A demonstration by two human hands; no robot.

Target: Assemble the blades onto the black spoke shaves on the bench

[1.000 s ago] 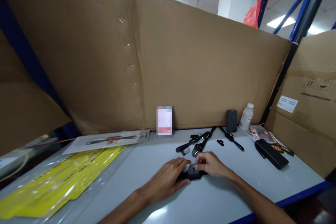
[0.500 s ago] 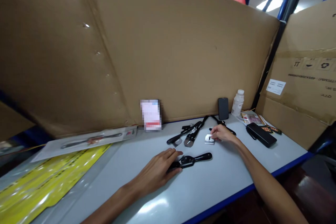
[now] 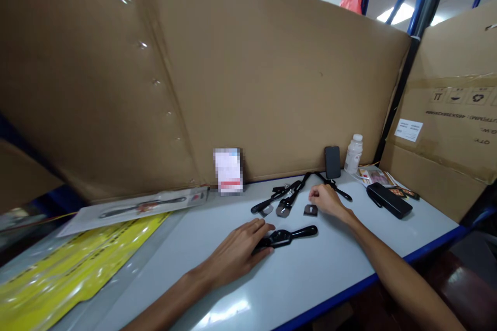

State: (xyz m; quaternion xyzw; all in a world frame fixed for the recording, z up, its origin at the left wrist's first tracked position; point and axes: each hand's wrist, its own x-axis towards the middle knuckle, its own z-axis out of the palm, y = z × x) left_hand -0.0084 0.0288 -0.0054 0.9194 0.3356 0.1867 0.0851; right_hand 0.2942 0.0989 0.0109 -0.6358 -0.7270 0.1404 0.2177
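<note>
My left hand [image 3: 246, 245] is closed around the near-left handle of a black spokeshave [image 3: 281, 238], which lies on the table with its other handle pointing right. A flat, dark metal spokeshave blade [image 3: 310, 210] with a slot lies behind that handle. Just beyond the blade, my right hand [image 3: 326, 199] has its fingers curled and pinched together; whether anything small is between the fingertips is hidden. To the left of that hand, more black spokeshaves [image 3: 295, 194] and another metal blade [image 3: 283, 211] lie in a loose cluster.
A dark phone [image 3: 332, 162] and a white bottle [image 3: 353, 154] stand by the cardboard wall [image 3: 272, 72]. On the right lies a black case [image 3: 389, 200] beside printed packets [image 3: 378, 176]. Yellow plastic-wrapped sheets [image 3: 97, 253] and a packaged tool [image 3: 143, 208] cover the left side.
My right hand has let go of the blade, which was tilted and shining and now lies flat. My left hand stays on the spokeshave. The view has shifted slightly.
</note>
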